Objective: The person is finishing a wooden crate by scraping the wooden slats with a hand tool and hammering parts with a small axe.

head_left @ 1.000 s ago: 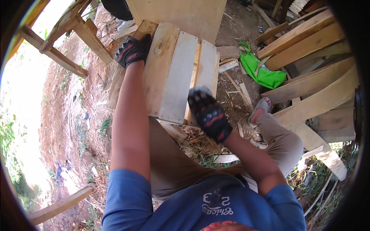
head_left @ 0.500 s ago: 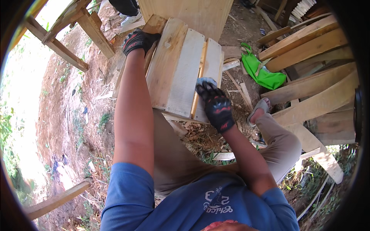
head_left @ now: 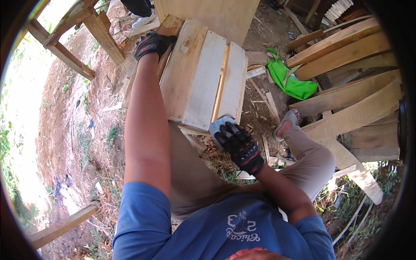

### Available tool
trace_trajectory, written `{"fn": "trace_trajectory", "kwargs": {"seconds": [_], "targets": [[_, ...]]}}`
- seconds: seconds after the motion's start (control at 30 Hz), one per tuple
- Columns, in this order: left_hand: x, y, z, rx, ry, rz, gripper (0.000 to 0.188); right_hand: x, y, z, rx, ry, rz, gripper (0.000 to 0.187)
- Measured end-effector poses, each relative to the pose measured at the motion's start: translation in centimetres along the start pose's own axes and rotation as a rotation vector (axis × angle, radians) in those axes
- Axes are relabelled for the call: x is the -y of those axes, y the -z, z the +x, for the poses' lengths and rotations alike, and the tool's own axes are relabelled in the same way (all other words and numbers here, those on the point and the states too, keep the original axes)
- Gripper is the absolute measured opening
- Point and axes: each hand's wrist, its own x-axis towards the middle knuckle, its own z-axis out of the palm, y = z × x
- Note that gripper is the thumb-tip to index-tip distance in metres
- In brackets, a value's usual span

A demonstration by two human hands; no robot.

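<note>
A slatted wooden piece (head_left: pixel 195 73), like a stool or small bench top, lies in front of me with a narrow gap between its right-hand slats. My left hand (head_left: pixel 149 45), in a black and red glove, is closed round the wooden edge at its far left corner. In the matching glove, my right hand (head_left: pixel 238 145) presses a pale blue-grey piece of sandpaper (head_left: pixel 222 124) against the near right end of the slats. The fingers lie over the sandpaper, so its underside is hidden.
A plywood sheet (head_left: pixel 208 15) stands beyond the slats. To the right are a green bag (head_left: pixel 294 82) and stacked boards (head_left: pixel 338 47). A wooden frame (head_left: pixel 102 37) stands at the far left, near another person's shoe (head_left: pixel 143 21). Wood scraps litter the ground.
My right hand has slid the sandpaper toward me, from the middle of the right-hand slat to its near end. The left hand keeps its hold at the far corner.
</note>
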Motion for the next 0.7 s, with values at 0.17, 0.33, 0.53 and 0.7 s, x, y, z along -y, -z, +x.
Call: {"fn": "trace_trajectory", "kwargs": {"seconds": [0.17,0.33,0.53,0.7], "targets": [[-0.5,0.1,-0.3,0.01,0.021,0.023,0.091,-2.9,-1.3,-3.3,0.029,0.073,-0.021,0.054],[-0.8,1.0,-1.0,0.016,0.054,0.07,0.092,-2.0,-2.3,-2.4,-0.025,0.083,0.005,0.05],[-0.2,1.6,-1.3,-0.045,0.023,0.089,0.095,-1.2,-1.6,-1.0,-0.047,0.174,0.058,0.051],[-1.3,0.9,-1.2,0.02,0.048,0.064,0.094,-6.3,-0.1,-3.6,0.117,0.158,0.038,0.043]]}}
